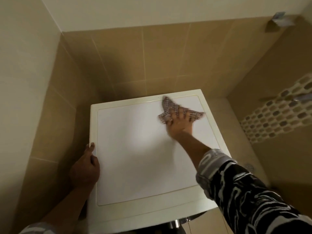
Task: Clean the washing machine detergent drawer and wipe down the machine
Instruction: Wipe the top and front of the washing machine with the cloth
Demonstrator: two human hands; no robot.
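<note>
I look down on the white top of the washing machine [135, 149]. A striped brown-and-white cloth [170, 107] lies spread on its far right part. My right hand [180, 125] presses flat on the cloth with spread fingers; both are blurred. My left hand [86, 168] grips the machine's left edge, thumb on top, fingers curled down the side. The detergent drawer is out of sight below the top's near edge.
Beige tiled walls close in behind and to the left of the machine. A white perforated basket [278, 114] hangs or stands at the right. A dark fitting [278, 21] sits high on the right wall. A chrome part [175, 223] shows under the machine's front edge.
</note>
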